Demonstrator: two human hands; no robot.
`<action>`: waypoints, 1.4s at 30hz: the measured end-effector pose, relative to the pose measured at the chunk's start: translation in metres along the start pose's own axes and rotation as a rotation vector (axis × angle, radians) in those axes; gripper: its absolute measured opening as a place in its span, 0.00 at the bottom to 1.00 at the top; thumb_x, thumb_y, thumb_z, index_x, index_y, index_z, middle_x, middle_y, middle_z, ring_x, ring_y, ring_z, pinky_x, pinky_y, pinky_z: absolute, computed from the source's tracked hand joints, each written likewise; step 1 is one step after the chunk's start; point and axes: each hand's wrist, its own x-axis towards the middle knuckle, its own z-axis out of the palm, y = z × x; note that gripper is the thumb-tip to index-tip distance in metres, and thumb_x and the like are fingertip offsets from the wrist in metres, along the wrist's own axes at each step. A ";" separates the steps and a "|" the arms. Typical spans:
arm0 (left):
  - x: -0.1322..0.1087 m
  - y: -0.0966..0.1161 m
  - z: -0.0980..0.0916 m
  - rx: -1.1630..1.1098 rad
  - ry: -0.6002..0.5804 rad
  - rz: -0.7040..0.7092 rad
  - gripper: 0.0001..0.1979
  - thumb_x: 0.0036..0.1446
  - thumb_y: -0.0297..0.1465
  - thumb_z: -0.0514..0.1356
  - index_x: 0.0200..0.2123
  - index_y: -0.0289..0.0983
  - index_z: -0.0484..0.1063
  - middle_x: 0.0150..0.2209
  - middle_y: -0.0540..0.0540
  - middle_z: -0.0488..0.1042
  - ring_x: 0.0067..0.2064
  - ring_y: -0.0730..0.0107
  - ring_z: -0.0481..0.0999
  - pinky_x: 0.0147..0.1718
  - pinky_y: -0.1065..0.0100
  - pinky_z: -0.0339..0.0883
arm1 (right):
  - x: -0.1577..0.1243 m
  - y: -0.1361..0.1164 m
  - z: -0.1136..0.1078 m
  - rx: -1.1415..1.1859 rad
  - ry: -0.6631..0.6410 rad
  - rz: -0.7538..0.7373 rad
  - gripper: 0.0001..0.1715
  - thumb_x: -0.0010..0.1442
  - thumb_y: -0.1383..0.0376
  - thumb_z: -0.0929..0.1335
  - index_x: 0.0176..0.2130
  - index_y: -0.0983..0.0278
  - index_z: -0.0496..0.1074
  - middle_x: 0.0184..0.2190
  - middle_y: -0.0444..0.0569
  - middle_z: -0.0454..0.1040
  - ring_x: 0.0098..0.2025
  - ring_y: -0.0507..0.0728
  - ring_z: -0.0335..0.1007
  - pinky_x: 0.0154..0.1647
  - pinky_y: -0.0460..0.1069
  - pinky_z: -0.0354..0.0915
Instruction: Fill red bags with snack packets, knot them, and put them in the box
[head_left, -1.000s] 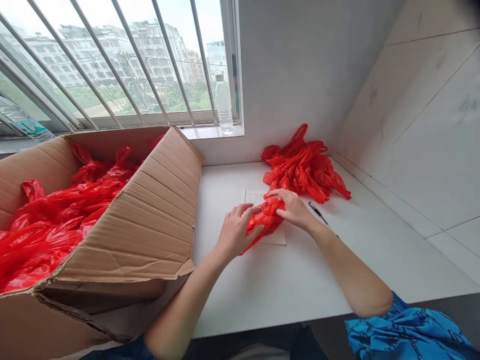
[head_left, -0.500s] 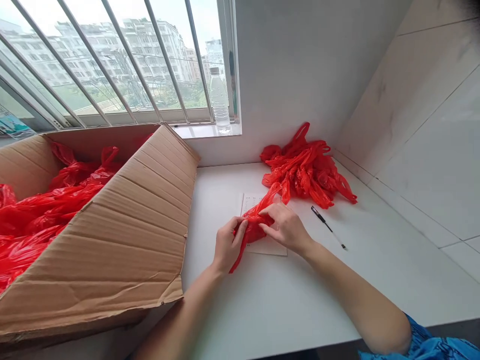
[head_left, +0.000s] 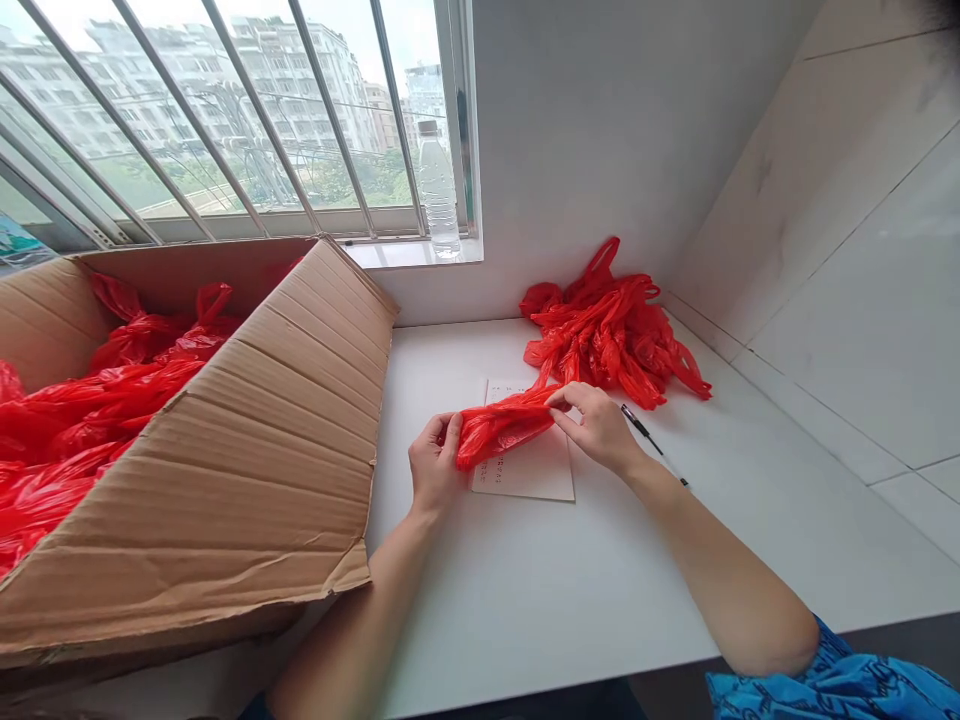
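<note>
A red plastic bag (head_left: 501,425) is stretched into a roll between my two hands, just above a small sheet of paper (head_left: 529,472) on the white table (head_left: 570,580). My left hand (head_left: 433,468) is closed round the bag's left end. My right hand (head_left: 596,425) pinches its right end. A pile of red plastic bags (head_left: 609,335) lies on the table behind my right hand, near the wall. A black pen (head_left: 643,433) lies just right of my right hand.
A large open cardboard box (head_left: 247,470) full of red plastic bags (head_left: 82,410) fills the left side, its flap leaning toward my left arm. A clear water bottle (head_left: 438,195) stands on the sill of the barred window. Tiled wall closes the right.
My hands have drawn apart, pulling the bunched bag out into a long roll. My left hand slid left, my right hand moved right and back toward the pile.
</note>
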 end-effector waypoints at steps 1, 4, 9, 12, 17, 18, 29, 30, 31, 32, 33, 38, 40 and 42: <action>0.001 -0.002 0.000 -0.016 0.016 -0.018 0.18 0.63 0.45 0.57 0.36 0.35 0.75 0.31 0.47 0.77 0.32 0.70 0.74 0.30 0.72 0.66 | 0.001 0.002 -0.003 -0.001 -0.007 0.022 0.04 0.61 0.68 0.67 0.36 0.59 0.72 0.34 0.45 0.76 0.36 0.57 0.70 0.40 0.53 0.61; 0.002 -0.005 -0.001 0.001 0.073 0.010 0.17 0.64 0.43 0.56 0.40 0.36 0.74 0.36 0.46 0.77 0.35 0.68 0.75 0.34 0.70 0.68 | 0.001 0.001 -0.008 -0.021 -0.070 0.045 0.04 0.59 0.68 0.67 0.34 0.59 0.71 0.33 0.45 0.76 0.37 0.58 0.70 0.40 0.53 0.61; -0.011 0.013 0.001 0.248 0.072 0.431 0.13 0.65 0.35 0.55 0.50 0.40 0.71 0.50 0.42 0.72 0.51 0.62 0.73 0.51 0.60 0.65 | -0.002 -0.016 -0.001 0.016 -0.097 -0.042 0.10 0.60 0.57 0.71 0.38 0.59 0.71 0.36 0.46 0.77 0.39 0.58 0.70 0.45 0.55 0.60; -0.018 0.022 0.004 0.480 -0.086 0.632 0.12 0.63 0.33 0.59 0.49 0.44 0.74 0.50 0.44 0.73 0.51 0.59 0.72 0.52 0.58 0.61 | -0.004 -0.023 0.010 0.030 -0.102 -0.040 0.10 0.61 0.57 0.71 0.40 0.59 0.72 0.35 0.46 0.77 0.37 0.58 0.70 0.43 0.54 0.60; -0.012 0.019 0.004 0.604 -0.132 0.697 0.07 0.62 0.32 0.62 0.42 0.47 0.78 0.37 0.49 0.77 0.40 0.64 0.73 0.47 0.60 0.59 | -0.004 -0.026 0.008 0.067 -0.099 -0.039 0.01 0.62 0.65 0.69 0.36 0.59 0.73 0.32 0.43 0.77 0.34 0.56 0.70 0.41 0.53 0.59; -0.010 0.019 0.002 0.561 -0.097 0.679 0.06 0.62 0.31 0.61 0.41 0.46 0.78 0.35 0.49 0.77 0.39 0.66 0.73 0.47 0.60 0.59 | -0.003 -0.024 0.004 0.115 -0.064 -0.010 0.02 0.62 0.65 0.68 0.36 0.59 0.73 0.32 0.43 0.77 0.34 0.56 0.70 0.41 0.53 0.60; -0.012 0.026 -0.002 0.144 0.071 0.436 0.20 0.62 0.34 0.59 0.57 0.40 0.63 0.52 0.40 0.70 0.52 0.62 0.72 0.53 0.59 0.66 | 0.001 -0.017 -0.021 0.408 0.257 0.248 0.18 0.59 0.60 0.69 0.49 0.58 0.66 0.44 0.48 0.73 0.45 0.58 0.71 0.48 0.54 0.67; -0.015 0.029 -0.002 0.206 0.021 0.504 0.25 0.60 0.34 0.61 0.60 0.40 0.60 0.53 0.39 0.69 0.53 0.60 0.72 0.55 0.56 0.65 | 0.000 -0.022 -0.023 0.375 0.252 0.208 0.23 0.59 0.59 0.70 0.53 0.58 0.65 0.47 0.49 0.72 0.49 0.59 0.70 0.52 0.55 0.66; -0.018 0.033 -0.001 0.277 -0.015 0.574 0.29 0.59 0.35 0.63 0.61 0.41 0.59 0.53 0.40 0.70 0.52 0.59 0.72 0.57 0.53 0.62 | -0.001 -0.028 -0.026 0.350 0.255 0.163 0.26 0.59 0.59 0.70 0.55 0.57 0.63 0.49 0.50 0.72 0.52 0.60 0.69 0.55 0.57 0.65; -0.021 0.037 -0.001 0.343 -0.037 0.636 0.30 0.57 0.35 0.64 0.61 0.42 0.59 0.50 0.41 0.72 0.50 0.59 0.72 0.58 0.51 0.60 | -0.002 -0.033 -0.030 0.337 0.281 0.110 0.29 0.59 0.59 0.70 0.58 0.56 0.62 0.51 0.50 0.71 0.53 0.60 0.69 0.56 0.58 0.65; -0.023 0.042 -0.001 0.400 -0.052 0.685 0.30 0.57 0.35 0.64 0.61 0.42 0.61 0.46 0.43 0.73 0.47 0.60 0.72 0.59 0.50 0.59 | -0.003 -0.038 -0.036 0.331 0.337 0.047 0.29 0.60 0.60 0.70 0.59 0.56 0.62 0.52 0.51 0.70 0.54 0.60 0.68 0.56 0.59 0.65; -0.029 0.060 -0.006 0.369 -0.098 0.784 0.13 0.55 0.25 0.59 0.45 0.42 0.72 0.34 0.48 0.71 0.38 0.65 0.71 0.55 0.52 0.62 | -0.015 -0.057 -0.057 0.233 0.649 -0.413 0.20 0.58 0.69 0.66 0.51 0.57 0.68 0.40 0.48 0.72 0.42 0.58 0.71 0.42 0.55 0.68; -0.031 0.063 -0.009 0.269 -0.123 0.810 0.10 0.53 0.23 0.57 0.37 0.41 0.71 0.36 0.48 0.72 0.39 0.65 0.72 0.55 0.51 0.62 | -0.021 -0.064 -0.053 0.140 0.407 -0.474 0.13 0.59 0.72 0.65 0.44 0.59 0.70 0.32 0.45 0.71 0.33 0.54 0.68 0.32 0.50 0.64; -0.032 0.065 -0.011 0.181 -0.174 0.830 0.09 0.51 0.21 0.54 0.32 0.40 0.68 0.36 0.48 0.74 0.40 0.65 0.73 0.55 0.50 0.62 | -0.024 -0.068 -0.042 0.007 0.085 -0.392 0.07 0.62 0.72 0.64 0.37 0.62 0.70 0.26 0.43 0.70 0.26 0.51 0.64 0.27 0.48 0.59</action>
